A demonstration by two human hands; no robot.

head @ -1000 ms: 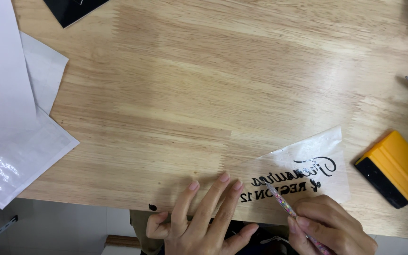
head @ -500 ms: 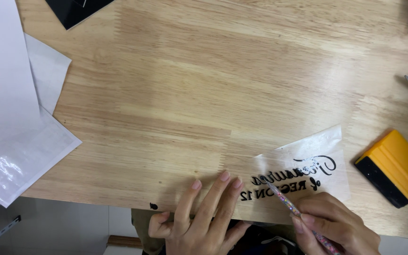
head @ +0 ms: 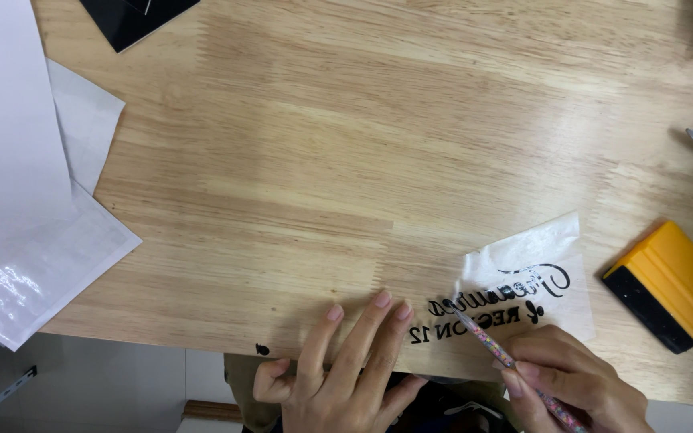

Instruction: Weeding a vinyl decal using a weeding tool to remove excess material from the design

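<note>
Right hand [head: 575,381] half cropped, grip closed on speckled tool [head: 507,357], left hand [head: 346,369] flat on sheet [head: 535,281].

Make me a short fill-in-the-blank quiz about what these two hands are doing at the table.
The right hand holds a thin speckled ____ tool.
The left hand presses flat on the ____ table.
The tool's tip touches a clear sheet bearing ____ lettering.
Right of that sheet lies a squeegee coloured black and ____.

Missing words: pen-like; wooden; black; yellow

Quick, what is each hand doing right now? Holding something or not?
Left hand: open, fingers flat on the clear sheet with black lettering.
Right hand: closed around a thin speckled tool, tip on the lettering.
</note>
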